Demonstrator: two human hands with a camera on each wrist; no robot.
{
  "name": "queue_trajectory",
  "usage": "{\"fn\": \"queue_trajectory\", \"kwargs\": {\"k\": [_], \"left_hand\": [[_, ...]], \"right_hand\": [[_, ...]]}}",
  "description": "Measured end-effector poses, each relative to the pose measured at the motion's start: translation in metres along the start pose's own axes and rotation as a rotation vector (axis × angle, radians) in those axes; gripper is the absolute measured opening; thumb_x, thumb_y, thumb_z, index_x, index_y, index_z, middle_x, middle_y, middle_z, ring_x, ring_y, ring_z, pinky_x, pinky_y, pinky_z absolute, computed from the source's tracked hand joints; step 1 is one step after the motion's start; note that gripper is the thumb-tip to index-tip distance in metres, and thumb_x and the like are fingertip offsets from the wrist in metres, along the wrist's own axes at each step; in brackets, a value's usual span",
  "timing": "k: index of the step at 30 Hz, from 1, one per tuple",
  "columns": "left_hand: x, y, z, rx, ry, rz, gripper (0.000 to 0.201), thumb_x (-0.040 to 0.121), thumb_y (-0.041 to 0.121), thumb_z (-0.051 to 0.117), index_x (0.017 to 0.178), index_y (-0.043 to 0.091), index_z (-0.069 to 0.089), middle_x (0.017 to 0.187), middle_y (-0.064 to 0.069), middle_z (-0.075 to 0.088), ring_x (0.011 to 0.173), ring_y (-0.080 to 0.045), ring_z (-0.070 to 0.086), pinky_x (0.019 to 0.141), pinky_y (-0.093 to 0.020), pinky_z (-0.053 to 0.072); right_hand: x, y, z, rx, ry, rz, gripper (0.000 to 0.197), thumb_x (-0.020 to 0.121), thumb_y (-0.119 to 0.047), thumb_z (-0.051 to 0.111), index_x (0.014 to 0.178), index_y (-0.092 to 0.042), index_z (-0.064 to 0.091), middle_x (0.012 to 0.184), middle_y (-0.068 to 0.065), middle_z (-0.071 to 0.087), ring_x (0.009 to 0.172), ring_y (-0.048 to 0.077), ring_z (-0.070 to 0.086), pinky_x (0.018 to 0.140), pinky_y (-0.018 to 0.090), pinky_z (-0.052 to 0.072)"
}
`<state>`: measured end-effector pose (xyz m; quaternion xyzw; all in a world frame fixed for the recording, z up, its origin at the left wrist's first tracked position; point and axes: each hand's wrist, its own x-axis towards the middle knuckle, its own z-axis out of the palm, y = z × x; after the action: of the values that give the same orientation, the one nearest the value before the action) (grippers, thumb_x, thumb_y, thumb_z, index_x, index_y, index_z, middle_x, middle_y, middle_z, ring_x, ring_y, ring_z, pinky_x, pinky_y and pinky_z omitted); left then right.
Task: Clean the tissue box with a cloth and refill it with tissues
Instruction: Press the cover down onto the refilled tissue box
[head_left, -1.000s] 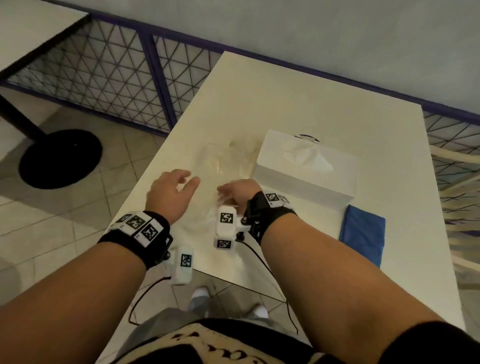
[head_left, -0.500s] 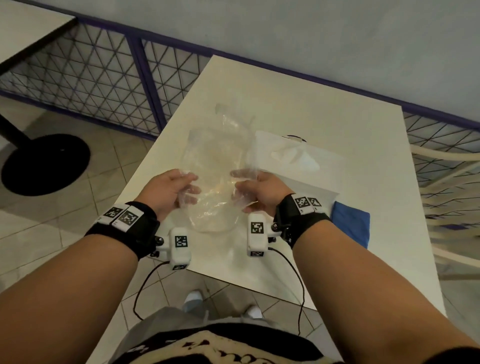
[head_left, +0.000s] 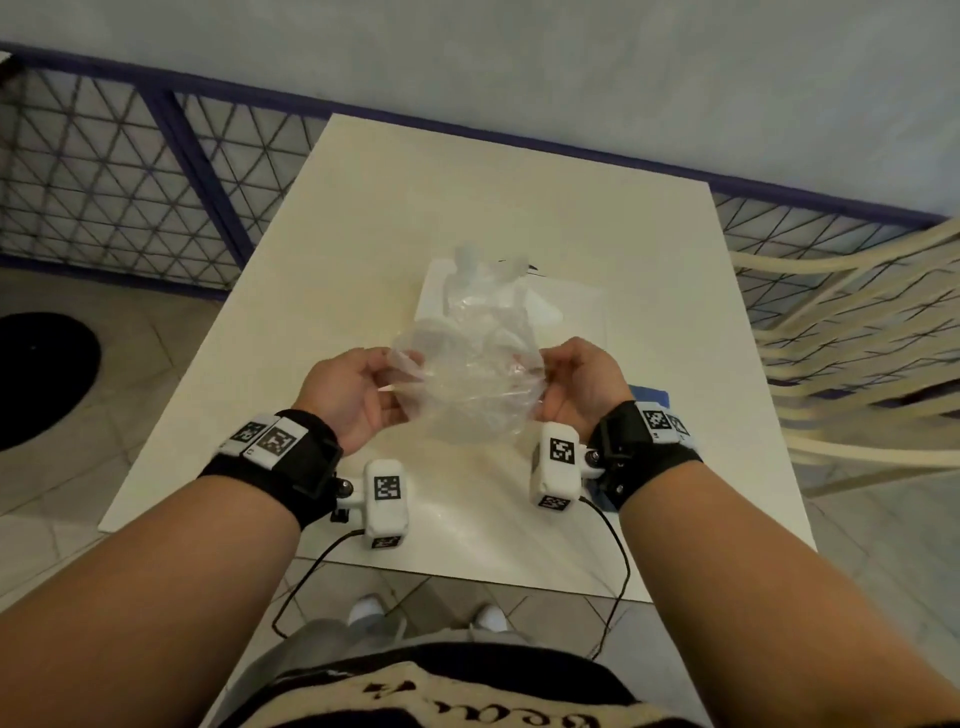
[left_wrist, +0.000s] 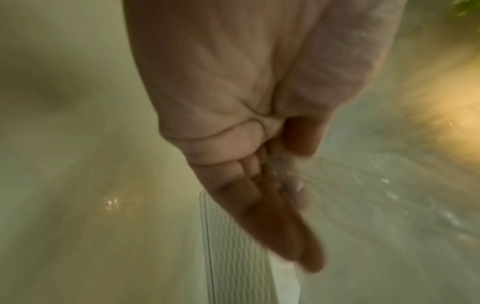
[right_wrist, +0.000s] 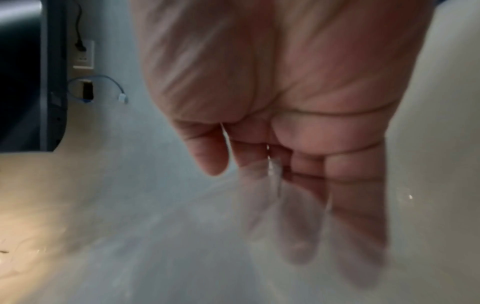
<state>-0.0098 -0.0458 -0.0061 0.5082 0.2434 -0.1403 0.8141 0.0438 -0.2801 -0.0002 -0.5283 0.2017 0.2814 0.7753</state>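
Note:
I hold a crumpled clear plastic wrapper (head_left: 467, 374) up over the white table (head_left: 467, 182). My left hand (head_left: 353, 395) pinches its left edge and my right hand (head_left: 576, 384) pinches its right edge. Both wrist views are blurred; they show the left hand (left_wrist: 272, 185) and the right hand (right_wrist: 285, 164) with thumb against fingers on the wrapper film (left_wrist: 376, 195) (right_wrist: 207, 216). Behind the wrapper stands the white tissue box (head_left: 571, 306), mostly hidden by it. A corner of the blue cloth (head_left: 649, 392) shows past my right wrist.
A cream slatted chair (head_left: 857, 338) stands at the table's right side. A blue-framed mesh fence (head_left: 130, 171) runs along the left and the back. A black round table base (head_left: 41, 374) sits on the tiled floor at left.
Both hands took the wrapper off the table, lifted it, and now hold it wider apart in front of the tissue box. The view has swung left.

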Motion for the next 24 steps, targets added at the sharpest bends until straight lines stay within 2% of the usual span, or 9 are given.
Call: {"fn": "queue_trajectory", "kwargs": {"k": [2,4,7,9,13,16,18,22,24], "left_hand": [[0.004,-0.003,0.002,0.013,-0.012,-0.045,0.05,0.094,0.045,0.039,0.092,0.004,0.067,0.094,-0.014,0.071,0.069,-0.032,0.065,0.065,-0.039,0.052],[0.005,-0.004,0.009,0.094,-0.012,-0.056,0.053,0.089,0.056,0.047,0.095,0.007,0.066,0.096,-0.009,0.07,0.074,-0.033,0.065,0.066,-0.041,0.054],[0.007,-0.008,0.02,0.257,-0.069,-0.012,0.028,0.084,0.02,0.068,0.11,0.012,0.061,0.118,-0.007,0.061,0.086,-0.026,0.066,0.065,-0.037,0.056],[0.01,-0.01,0.02,0.275,-0.087,0.021,0.046,0.079,-0.002,0.068,0.117,0.018,0.055,0.123,-0.002,0.055,0.089,-0.021,0.066,0.063,-0.031,0.055],[0.011,-0.01,0.022,0.245,-0.107,0.08,0.03,0.078,-0.007,0.067,0.099,0.015,0.064,0.107,-0.013,0.061,0.083,-0.017,0.064,0.071,-0.023,0.053],[0.012,-0.013,0.023,0.258,-0.104,0.115,0.03,0.079,-0.004,0.067,0.102,0.016,0.065,0.115,-0.008,0.057,0.092,-0.021,0.062,0.081,-0.034,0.052],[0.011,-0.015,0.024,0.278,-0.131,0.123,0.04,0.078,-0.005,0.068,0.106,0.023,0.063,0.123,-0.004,0.051,0.101,-0.026,0.061,0.079,-0.04,0.053],[0.014,-0.018,0.03,0.229,-0.11,0.152,0.052,0.077,-0.013,0.065,0.115,0.022,0.056,0.128,-0.004,0.047,0.1,-0.028,0.062,0.063,-0.029,0.056],[0.016,-0.018,0.033,0.225,-0.082,0.179,0.057,0.077,-0.015,0.064,0.12,0.02,0.053,0.124,-0.001,0.048,0.103,-0.028,0.059,0.062,-0.025,0.056]], "right_hand": [[0.001,-0.002,-0.009,-0.026,0.017,0.023,0.044,0.082,-0.048,0.059,0.076,-0.005,0.066,0.079,0.009,0.062,0.07,0.03,0.057,0.071,0.042,0.05],[-0.004,-0.003,-0.009,-0.149,-0.02,0.013,0.04,0.078,-0.046,0.07,0.093,-0.009,0.066,0.094,0.01,0.062,0.082,0.029,0.063,0.079,0.044,0.055],[-0.003,-0.002,-0.013,-0.285,-0.056,-0.06,0.031,0.086,0.006,0.053,0.109,-0.014,0.057,0.095,0.007,0.058,0.062,0.015,0.064,0.051,0.026,0.052],[-0.003,-0.001,-0.017,-0.275,-0.038,-0.117,0.041,0.084,0.02,0.043,0.106,-0.011,0.058,0.088,0.008,0.058,0.049,0.013,0.061,0.044,0.021,0.048],[-0.001,-0.001,-0.023,-0.256,0.017,-0.133,0.029,0.086,0.016,0.049,0.083,-0.008,0.064,0.084,0.01,0.064,0.05,0.012,0.059,0.052,0.023,0.051],[-0.006,-0.002,-0.019,-0.272,-0.005,-0.106,0.023,0.082,0.005,0.058,0.101,-0.007,0.065,0.085,0.005,0.065,0.071,0.02,0.059,0.063,0.031,0.052],[-0.007,-0.003,-0.017,-0.353,-0.019,-0.075,0.046,0.07,0.0,0.066,0.114,-0.012,0.061,0.088,0.003,0.066,0.077,0.022,0.061,0.063,0.034,0.053],[-0.004,0.002,-0.015,-0.545,-0.021,-0.151,0.066,0.07,0.009,0.074,0.125,-0.024,0.055,0.116,0.012,0.062,0.087,0.029,0.06,0.078,0.049,0.056],[-0.004,0.005,-0.016,-0.575,-0.029,-0.212,0.071,0.072,0.012,0.072,0.129,-0.025,0.051,0.118,0.008,0.061,0.09,0.024,0.061,0.083,0.04,0.056]]}}
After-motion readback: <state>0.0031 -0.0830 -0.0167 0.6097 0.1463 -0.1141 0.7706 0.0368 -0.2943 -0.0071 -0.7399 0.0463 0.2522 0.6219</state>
